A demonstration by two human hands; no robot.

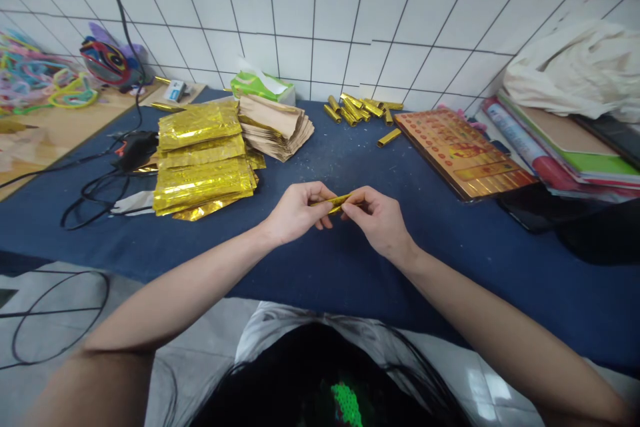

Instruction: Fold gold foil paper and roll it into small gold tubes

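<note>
Between my two hands, just above the blue tabletop, is a thin roll of gold foil paper (338, 203). My left hand (303, 211) pinches its left end, fingers curled behind and thumb in front. At the other end, my right hand (374, 216) grips it between thumb and fingertips. Parts of the roll are hidden by the fingers. Left of my hands lie stacked gold foil sheets (203, 173), overlapping in layers. A stack of brown paper sheets (275, 125) sits beside them. Farther back is a loose pile of finished-looking gold rolls (357, 109), with one gold roll (389, 138) lying apart.
An orange-gold printed pack (465, 153) lies to the right, near books and folders (575, 140) under white cloth (580, 70). A green tissue pack (263, 85) stands by the tiled wall. Black cables (95, 193) run along the left. Colourful strands (40, 73) lie on a wooden surface.
</note>
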